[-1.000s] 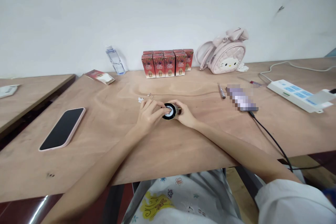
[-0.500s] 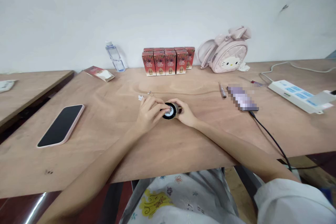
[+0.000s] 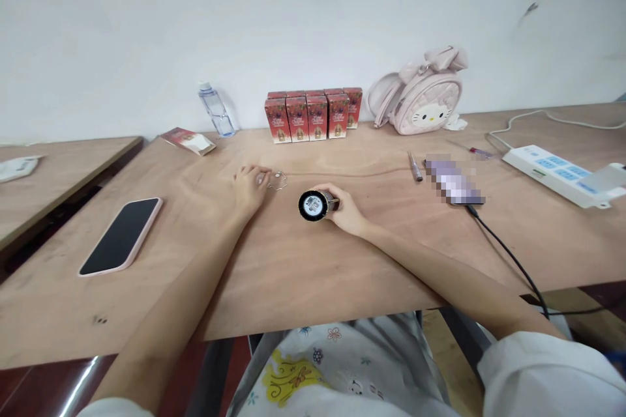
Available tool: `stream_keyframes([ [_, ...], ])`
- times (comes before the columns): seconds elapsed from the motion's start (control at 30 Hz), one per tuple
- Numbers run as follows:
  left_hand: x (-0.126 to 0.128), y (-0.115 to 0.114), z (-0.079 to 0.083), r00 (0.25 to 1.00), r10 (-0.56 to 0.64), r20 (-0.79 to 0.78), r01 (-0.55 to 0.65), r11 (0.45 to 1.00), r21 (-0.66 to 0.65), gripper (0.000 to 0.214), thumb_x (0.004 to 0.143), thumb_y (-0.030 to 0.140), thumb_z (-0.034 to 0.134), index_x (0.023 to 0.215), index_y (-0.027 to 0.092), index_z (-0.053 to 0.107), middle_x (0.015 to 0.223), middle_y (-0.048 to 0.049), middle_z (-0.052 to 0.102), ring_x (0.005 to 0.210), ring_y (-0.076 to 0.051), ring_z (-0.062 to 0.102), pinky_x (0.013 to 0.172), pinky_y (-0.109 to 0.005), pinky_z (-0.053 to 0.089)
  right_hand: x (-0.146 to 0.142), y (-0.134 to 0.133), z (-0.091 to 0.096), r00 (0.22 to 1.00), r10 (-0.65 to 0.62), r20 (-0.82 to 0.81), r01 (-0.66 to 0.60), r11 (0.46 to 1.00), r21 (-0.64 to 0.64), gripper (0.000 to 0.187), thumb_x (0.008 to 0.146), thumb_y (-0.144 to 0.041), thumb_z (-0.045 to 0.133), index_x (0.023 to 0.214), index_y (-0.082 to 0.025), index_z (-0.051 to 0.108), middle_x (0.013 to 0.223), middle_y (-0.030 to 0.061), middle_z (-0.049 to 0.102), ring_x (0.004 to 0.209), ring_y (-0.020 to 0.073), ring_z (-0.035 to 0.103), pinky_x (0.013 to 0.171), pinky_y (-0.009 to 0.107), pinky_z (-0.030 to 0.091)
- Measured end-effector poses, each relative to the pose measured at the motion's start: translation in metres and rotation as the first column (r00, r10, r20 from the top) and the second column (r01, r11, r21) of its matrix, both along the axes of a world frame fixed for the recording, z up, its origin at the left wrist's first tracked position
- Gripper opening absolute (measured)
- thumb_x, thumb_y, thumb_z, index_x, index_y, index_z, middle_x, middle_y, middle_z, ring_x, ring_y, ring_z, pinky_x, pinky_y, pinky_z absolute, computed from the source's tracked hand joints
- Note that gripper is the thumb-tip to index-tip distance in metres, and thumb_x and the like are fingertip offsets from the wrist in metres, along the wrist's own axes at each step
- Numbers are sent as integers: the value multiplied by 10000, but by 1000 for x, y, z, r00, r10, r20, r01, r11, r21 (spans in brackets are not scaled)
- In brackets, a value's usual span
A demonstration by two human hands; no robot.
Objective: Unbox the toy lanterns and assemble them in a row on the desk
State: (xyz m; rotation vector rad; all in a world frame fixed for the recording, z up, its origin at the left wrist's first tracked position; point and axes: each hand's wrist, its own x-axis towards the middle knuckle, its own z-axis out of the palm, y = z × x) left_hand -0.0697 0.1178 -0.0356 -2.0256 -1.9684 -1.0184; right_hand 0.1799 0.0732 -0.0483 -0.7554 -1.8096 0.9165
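My right hand [image 3: 345, 212] is wrapped round a small dark cylinder [image 3: 313, 206] with gold trim, tilted so its round end faces me. That end has a black ring about a white disc, with greyish parts in the middle. To the left, my left hand [image 3: 251, 189] rests low on the table, its fingers curled together at the tips. A small pale piece shows at those fingertips, too small and covered to name. Just right of them lies a thin, bent, wire-like strand [image 3: 278, 181].
Red boxes [image 3: 317, 118] stand by the wall, with a clear bottle [image 3: 216, 111] and flattened red box [image 3: 188, 141] to their left. A pink bag [image 3: 425, 104], screwdriver [image 3: 415, 167], plugged-in phone [image 3: 452, 181] and power strip [image 3: 552, 172] lie right. Another phone [image 3: 121, 236] lies left.
My left hand has left the cylinder's end and moved left to the small things on the table. The round end is now uncovered. My right hand keeps its hold.
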Motion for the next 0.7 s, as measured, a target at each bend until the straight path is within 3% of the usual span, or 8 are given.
stream_keyframes([
  [0.2,3,21,4,999,32,19,-28,982,-188,283,819,439,577,917,225,734,1022,-94,673,1054,-306,531,895,-438,369,0,0,1,1000,2,-22,-2,1000,-17,422,628,-105,673,1024,-246,633,1030,17,678,1001,216,600,914,383,439],
  [0.33,2,28,1,997,4,83,20,958,-286,286,810,440,582,940,238,738,938,-74,703,960,-266,580,844,-389,409,-1,-1,2,1000,-1,-20,1,1000,-27,431,618,-100,680,1020,-247,630,1043,15,679,983,212,605,908,383,442],
  [0.7,-1,39,-5,996,-65,54,78,954,-291,266,821,363,580,981,214,731,888,-70,681,809,-194,594,731,-299,431,-2,1,-1,1000,-4,-26,4,1000,-12,427,618,-110,693,1018,-247,632,1027,12,683,975,211,608,906,375,445],
])
